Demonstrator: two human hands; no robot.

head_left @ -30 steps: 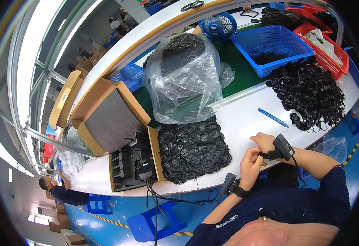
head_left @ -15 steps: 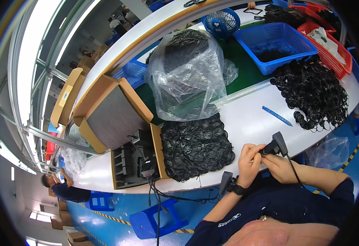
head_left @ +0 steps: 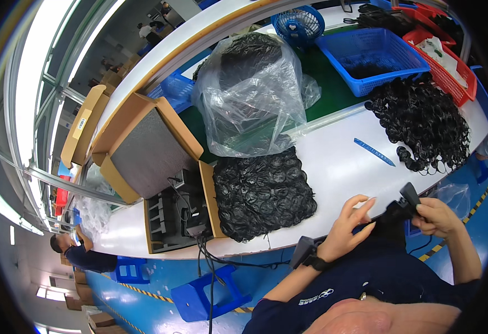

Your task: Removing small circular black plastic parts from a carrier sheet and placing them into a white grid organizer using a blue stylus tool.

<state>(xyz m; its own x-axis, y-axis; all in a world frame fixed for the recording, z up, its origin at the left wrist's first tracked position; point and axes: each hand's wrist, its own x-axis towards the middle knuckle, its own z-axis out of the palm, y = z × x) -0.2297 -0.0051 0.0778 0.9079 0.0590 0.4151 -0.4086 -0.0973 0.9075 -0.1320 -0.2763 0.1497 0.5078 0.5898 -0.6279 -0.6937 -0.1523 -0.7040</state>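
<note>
Strapped black plastic unit [head_left: 410,195]: raised in front of the seated-height tabletop edge, clear of the white tabletop [head_left: 338,167] itself.
Right hand [head_left: 438,218]: fingers closed on the unit, at its right side.
Left hand [head_left: 349,227]: fingers spread, no visible grip; contact with the dark strap [head_left: 394,212], cannot tell.
Handling: I judge it light, shell hard and smooth, strap soft and liable to flop; a drop could harm it.
Hold point: casing sides look best, strap left free.
Left wrist: second black unit [head_left: 303,250], strapped on.
Nearby: black curled-strand mat [head_left: 263,195] beside the open brown cardboard box [head_left: 210,197]; flat blue strip [head_left: 374,152] farther right.
</note>
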